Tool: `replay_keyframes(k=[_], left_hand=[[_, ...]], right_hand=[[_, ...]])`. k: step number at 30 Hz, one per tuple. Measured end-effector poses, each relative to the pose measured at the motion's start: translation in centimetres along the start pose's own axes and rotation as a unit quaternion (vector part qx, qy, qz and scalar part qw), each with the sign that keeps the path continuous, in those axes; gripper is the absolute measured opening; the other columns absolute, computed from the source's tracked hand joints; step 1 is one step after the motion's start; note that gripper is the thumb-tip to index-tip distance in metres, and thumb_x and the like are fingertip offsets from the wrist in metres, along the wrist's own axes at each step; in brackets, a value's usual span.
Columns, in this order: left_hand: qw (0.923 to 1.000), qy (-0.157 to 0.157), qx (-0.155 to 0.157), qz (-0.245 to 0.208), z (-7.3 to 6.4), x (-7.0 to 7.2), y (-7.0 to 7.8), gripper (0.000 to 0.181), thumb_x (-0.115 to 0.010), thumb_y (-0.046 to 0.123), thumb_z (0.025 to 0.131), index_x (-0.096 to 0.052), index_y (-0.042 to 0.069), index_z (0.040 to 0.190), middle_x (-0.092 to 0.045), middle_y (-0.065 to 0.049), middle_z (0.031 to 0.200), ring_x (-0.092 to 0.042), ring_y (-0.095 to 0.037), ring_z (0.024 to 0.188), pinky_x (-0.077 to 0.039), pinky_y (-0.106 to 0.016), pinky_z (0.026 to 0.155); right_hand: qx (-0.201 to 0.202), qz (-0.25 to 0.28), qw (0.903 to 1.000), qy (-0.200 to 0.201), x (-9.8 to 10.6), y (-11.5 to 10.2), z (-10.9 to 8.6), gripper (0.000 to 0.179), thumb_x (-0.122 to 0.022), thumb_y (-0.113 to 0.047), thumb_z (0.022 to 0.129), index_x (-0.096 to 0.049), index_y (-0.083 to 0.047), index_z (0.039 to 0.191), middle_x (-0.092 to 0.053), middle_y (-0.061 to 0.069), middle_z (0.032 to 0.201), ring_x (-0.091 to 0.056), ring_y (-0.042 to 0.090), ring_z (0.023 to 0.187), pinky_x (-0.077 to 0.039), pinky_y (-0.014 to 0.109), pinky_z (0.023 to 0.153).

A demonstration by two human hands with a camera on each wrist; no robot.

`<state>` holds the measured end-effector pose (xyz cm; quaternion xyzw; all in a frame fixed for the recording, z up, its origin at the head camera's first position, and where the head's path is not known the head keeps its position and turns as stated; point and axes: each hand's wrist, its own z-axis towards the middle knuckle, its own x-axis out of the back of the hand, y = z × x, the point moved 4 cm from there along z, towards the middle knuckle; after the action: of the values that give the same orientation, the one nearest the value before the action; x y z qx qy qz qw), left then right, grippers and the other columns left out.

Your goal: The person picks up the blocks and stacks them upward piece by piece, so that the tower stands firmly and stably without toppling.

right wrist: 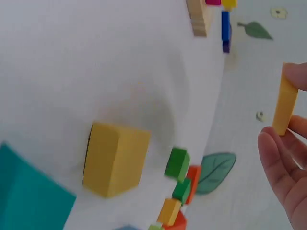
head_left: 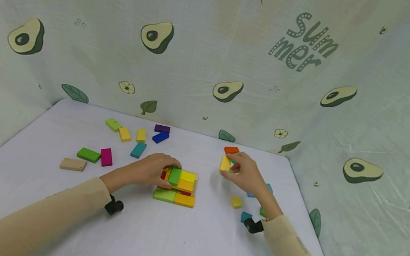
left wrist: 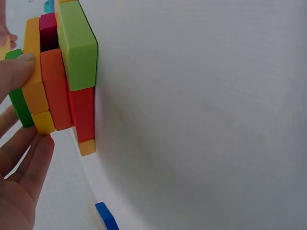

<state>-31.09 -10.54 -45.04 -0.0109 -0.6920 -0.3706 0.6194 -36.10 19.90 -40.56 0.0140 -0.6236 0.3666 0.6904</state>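
Block [head_left: 225, 163], yellow, rectangular: pinched in right hand [head_left: 243, 171], above white worktop [head_left: 184, 248] toward its far right corner. Stack [head_left: 185, 185], multicoloured rectangular blocks: between side edges, green top block [head_left: 174, 176] grasped by left hand [head_left: 150, 169].

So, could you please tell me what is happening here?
A person's left hand grips the upper part of a layered stack of multicoloured rectangular blocks. The right hand pinches a yellow rectangular block above the white table, apart from the stack. Other loose coloured blocks lie to both sides.
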Motion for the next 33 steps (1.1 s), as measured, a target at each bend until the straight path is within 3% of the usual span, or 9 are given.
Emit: replay_keyframes(k=[6,15,21,27,33], left_hand=[[1.0,-0.002,0.006,-0.003,0.1,-0.1,-0.1,0.062,-0.088,0.035,0.089,-0.063,0.019,0.144,-0.063,-0.006,0.146,-0.057,-0.027,0.129,-0.05,-0.05,0.113],[1.0,-0.002,-0.001,-0.006,0.0,-0.1,-0.1,0.062,-0.088,0.036,0.089,-0.063,0.018,0.144,-0.063,-0.008,0.146,-0.056,-0.03,0.133,-0.048,-0.054,0.114],[1.0,0.002,-0.001,-0.002,0.1,-0.1,-0.2,0.062,-0.088,0.034,0.089,-0.063,0.018,0.143,-0.064,-0.007,0.145,-0.057,-0.031,0.133,-0.049,-0.054,0.114],[1.0,0.007,-0.005,-0.001,0.0,-0.1,-0.1,0.061,-0.089,0.033,0.089,-0.063,0.017,0.143,-0.064,-0.007,0.144,-0.057,-0.031,0.132,-0.049,-0.054,0.113],[1.0,0.006,-0.004,0.001,-0.1,-0.1,-0.1,0.062,-0.088,0.034,0.089,-0.063,0.018,0.143,-0.064,-0.008,0.145,-0.057,-0.031,0.132,-0.049,-0.054,0.113]], right_hand=[[0.038,0.009,0.9983,-0.042,-2.7,-4.4,-0.3,0.056,-0.086,-0.03,0.092,-0.069,-0.008,0.139,-0.067,0.007,0.125,-0.065,0.021,0.096,-0.06,0.029,0.082],[0.039,0.03,0.9959,-0.076,-6.2,-7.0,-0.5,0.054,-0.086,-0.034,0.092,-0.069,-0.013,0.139,-0.066,0.003,0.125,-0.064,0.023,0.109,-0.059,0.033,0.087],[0.046,0.039,0.9955,-0.073,-7.1,-8.1,-0.6,0.053,-0.086,-0.03,0.092,-0.07,-0.01,0.138,-0.067,0.006,0.125,-0.065,0.028,0.113,-0.059,0.04,0.094],[0.042,0.035,0.9956,-0.076,-7.9,-8.2,-0.7,0.058,-0.084,-0.035,0.093,-0.066,-0.009,0.142,-0.066,0.006,0.129,-0.063,0.022,0.111,-0.059,0.033,0.092],[0.021,0.078,0.9927,-0.09,-7.9,-7.7,-1.1,0.064,-0.084,-0.034,0.094,-0.061,-0.006,0.147,-0.063,0.008,0.134,-0.065,0.023,0.109,-0.062,0.039,0.092]])
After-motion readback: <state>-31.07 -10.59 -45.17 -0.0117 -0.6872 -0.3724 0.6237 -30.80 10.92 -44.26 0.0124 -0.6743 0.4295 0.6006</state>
